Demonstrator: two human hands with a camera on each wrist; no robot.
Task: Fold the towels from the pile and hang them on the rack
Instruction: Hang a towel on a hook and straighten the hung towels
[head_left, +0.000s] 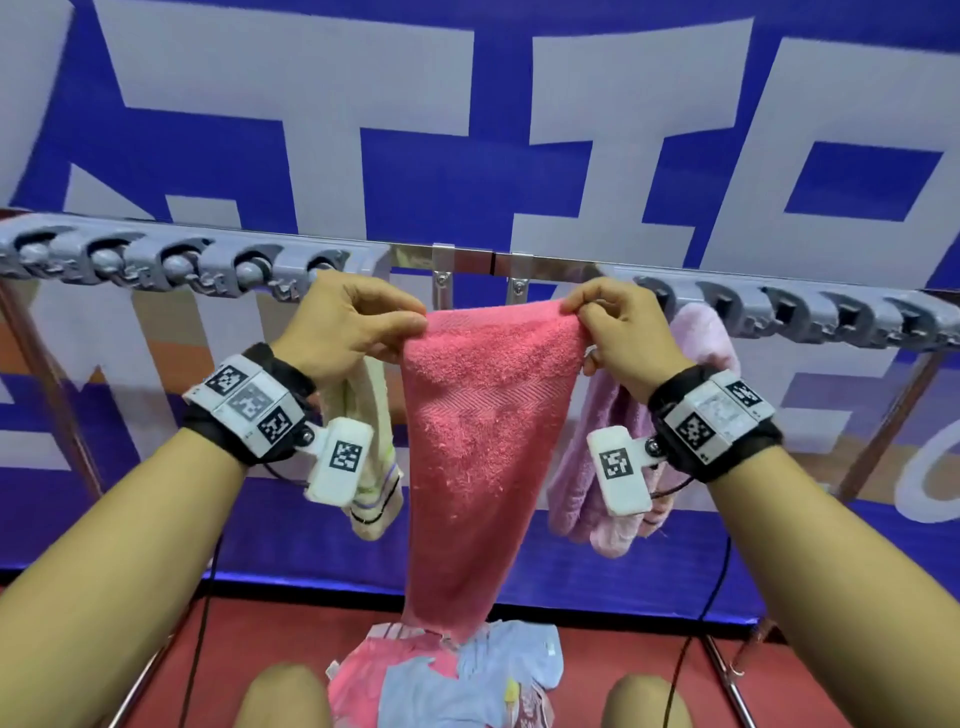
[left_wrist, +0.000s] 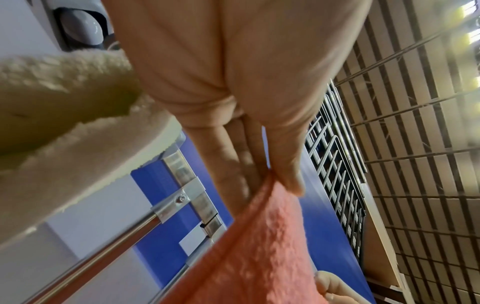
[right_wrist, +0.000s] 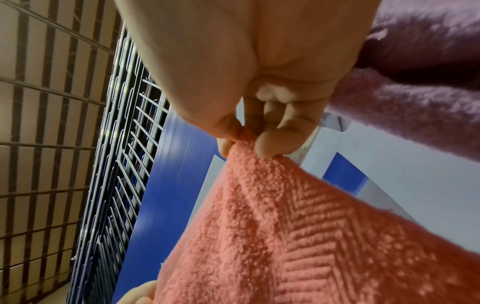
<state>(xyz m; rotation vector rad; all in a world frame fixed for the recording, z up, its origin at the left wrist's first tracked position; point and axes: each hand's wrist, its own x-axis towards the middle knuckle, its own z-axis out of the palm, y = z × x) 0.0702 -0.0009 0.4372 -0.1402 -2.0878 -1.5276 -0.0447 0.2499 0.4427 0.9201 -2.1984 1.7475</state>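
Both forearms reach up from the bottom edge toward the rack (head_left: 452, 257), a metal rail fitted with grey clip holders. From the hands hangs the coral towel (head_left: 480, 436), its lower end touching the pile (head_left: 447, 675) below. Cream towel (head_left: 371, 415) and lilac towel (head_left: 597, 441) hang on either side. Left hand (head_left: 348, 325) and right hand (head_left: 626, 325) each pinch a top corner between thumb and fingertips.

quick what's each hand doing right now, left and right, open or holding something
Left hand: closed, fingers pinching the top left corner of the pink towel.
Right hand: closed, fingers pinching the top right corner of the same towel.
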